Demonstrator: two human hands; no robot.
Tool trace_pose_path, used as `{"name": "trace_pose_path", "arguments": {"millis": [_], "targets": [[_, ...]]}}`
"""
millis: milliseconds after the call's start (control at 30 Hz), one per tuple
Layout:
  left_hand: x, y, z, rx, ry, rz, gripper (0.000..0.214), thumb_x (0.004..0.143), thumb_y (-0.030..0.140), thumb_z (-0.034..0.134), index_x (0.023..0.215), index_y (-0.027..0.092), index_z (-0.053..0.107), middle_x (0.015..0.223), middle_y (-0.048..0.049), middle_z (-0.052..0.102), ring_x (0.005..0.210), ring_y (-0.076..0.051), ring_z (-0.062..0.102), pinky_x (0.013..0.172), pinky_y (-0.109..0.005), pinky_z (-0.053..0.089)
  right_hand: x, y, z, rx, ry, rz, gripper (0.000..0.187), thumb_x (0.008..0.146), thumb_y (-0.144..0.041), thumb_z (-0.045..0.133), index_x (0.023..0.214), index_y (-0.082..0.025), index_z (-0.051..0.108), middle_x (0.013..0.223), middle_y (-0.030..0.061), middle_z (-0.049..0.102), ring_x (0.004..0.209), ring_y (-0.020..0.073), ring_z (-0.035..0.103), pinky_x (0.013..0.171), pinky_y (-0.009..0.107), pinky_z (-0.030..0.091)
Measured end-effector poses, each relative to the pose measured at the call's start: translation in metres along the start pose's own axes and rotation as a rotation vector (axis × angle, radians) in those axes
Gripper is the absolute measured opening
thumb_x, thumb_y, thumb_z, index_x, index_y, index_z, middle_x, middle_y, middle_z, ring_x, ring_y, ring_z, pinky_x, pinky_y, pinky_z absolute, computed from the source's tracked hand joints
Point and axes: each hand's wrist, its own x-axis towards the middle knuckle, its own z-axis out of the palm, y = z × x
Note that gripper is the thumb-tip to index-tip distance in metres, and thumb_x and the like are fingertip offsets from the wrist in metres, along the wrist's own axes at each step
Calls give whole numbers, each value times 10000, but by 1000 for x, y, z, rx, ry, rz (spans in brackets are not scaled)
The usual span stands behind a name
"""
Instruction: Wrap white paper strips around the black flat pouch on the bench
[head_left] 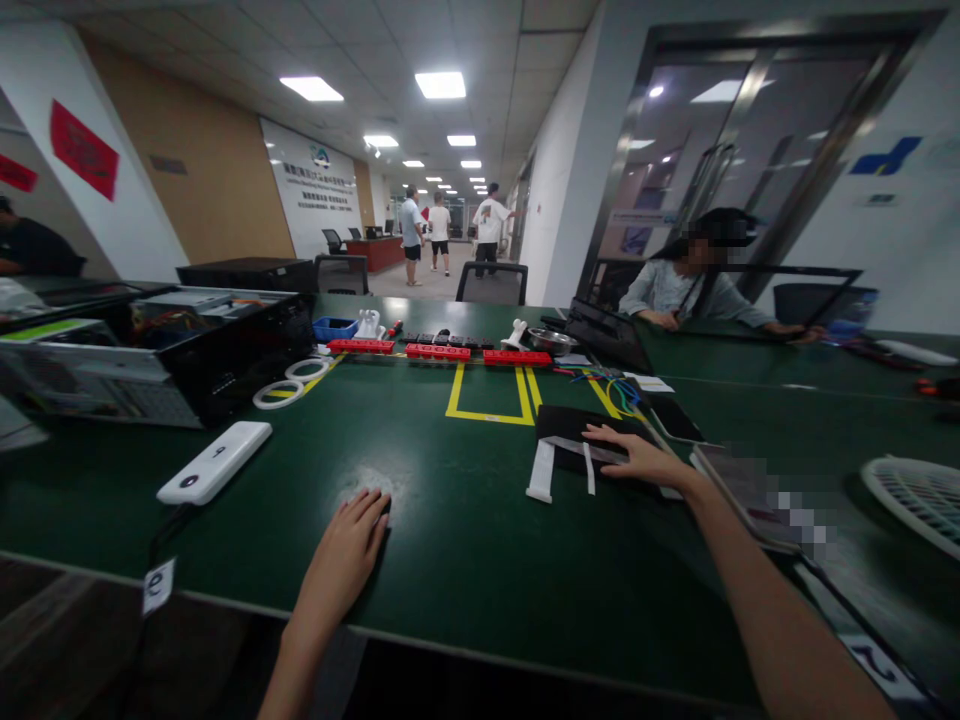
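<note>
My left hand [346, 552] lies flat on the dark green table [465, 540] near its front edge, fingers stretched out, holding nothing. My right hand [637, 455] rests with fingers spread on a black pad [562, 425] to the right, over a thin white strip [589, 468]. A white plastic bar [541, 472] lies just left of that hand. A yellow taped rectangle [489, 395] marks the table beyond both hands.
A white power bank [214, 462] lies at left, near white rings [279, 393] and an open black computer case [150, 350]. Red bars [439, 351] line the far side. A person [690, 290] sits at right; a white fan [915, 500] stands at far right.
</note>
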Motion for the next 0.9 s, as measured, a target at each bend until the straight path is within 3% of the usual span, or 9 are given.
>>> {"name": "trace_pose_path", "arguments": {"millis": [100,200,467,667,733,900], "targets": [[0,0,0,-1,0,-1,370,936,303,375,1213,172,583,1272,-92,595,1249,-231,470,1062,-437,323,-6,1,-5,-116,61,34,674,645,-263,576,1303,-140,495,1373,148,435,1279,293,372,1072,406,259],[0,-1,1,-5,4,4,371,935,302,382,1216,166,582,1274,-95,592,1248,-237,471,1061,-444,323,-8,0,-4,-248,54,119,588,596,-174,566,1184,-170,585,1199,132,544,1111,285,511,963,384,378],[-1,-2,3,-2,7,22,383,931,302,395,1221,136,581,1268,-125,591,1243,-263,474,1052,-467,329,-3,-7,2,-456,105,134,378,648,-51,530,976,-200,647,953,45,650,910,191,598,767,256,423],[-1,-2,2,-7,8,14,378,926,299,395,1215,147,584,1269,-121,592,1238,-263,479,1045,-481,334,-9,-19,-8,-527,199,188,257,766,-99,489,917,-204,667,909,55,680,865,202,616,704,269,410],[-1,-2,2,-14,12,15,378,924,303,397,1217,152,583,1270,-118,592,1239,-261,479,1046,-483,331,-13,-25,-12,-580,308,254,223,821,-175,482,943,-200,667,954,79,678,874,230,616,681,293,409],[-1,-2,1,11,3,17,386,927,304,394,1224,139,578,1273,-121,589,1235,-263,483,1044,-473,337,-21,-33,-13,-723,798,591,317,915,-261,357,960,-153,653,909,127,660,764,241,609,591,312,390]]}}
